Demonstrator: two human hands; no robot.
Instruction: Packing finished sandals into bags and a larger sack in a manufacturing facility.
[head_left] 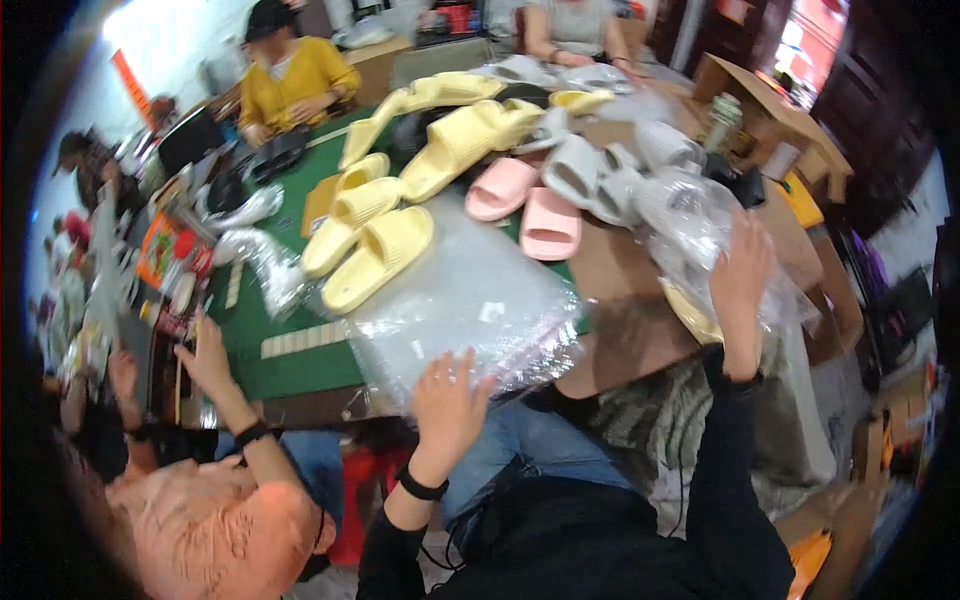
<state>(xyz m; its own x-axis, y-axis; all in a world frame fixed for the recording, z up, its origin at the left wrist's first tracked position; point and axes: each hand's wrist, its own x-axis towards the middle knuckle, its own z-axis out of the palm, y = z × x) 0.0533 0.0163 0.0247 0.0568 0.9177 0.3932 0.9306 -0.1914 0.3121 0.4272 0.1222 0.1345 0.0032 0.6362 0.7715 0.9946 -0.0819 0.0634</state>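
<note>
Black top (570,535) | left hand (450,410): fingers spread over bags (450,290) | right hand (742,280) at plastic (690,208), fingers' hold unclear | orange shirt (215,525) lettered

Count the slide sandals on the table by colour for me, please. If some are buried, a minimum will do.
Yellow slides: at least 7
Grey slides: at least 6
Pink slides: 2
Total: at least 15

Overlaps and wrapping hide parts of the pile, so exact yellow and grey counts cannot be told.
</note>
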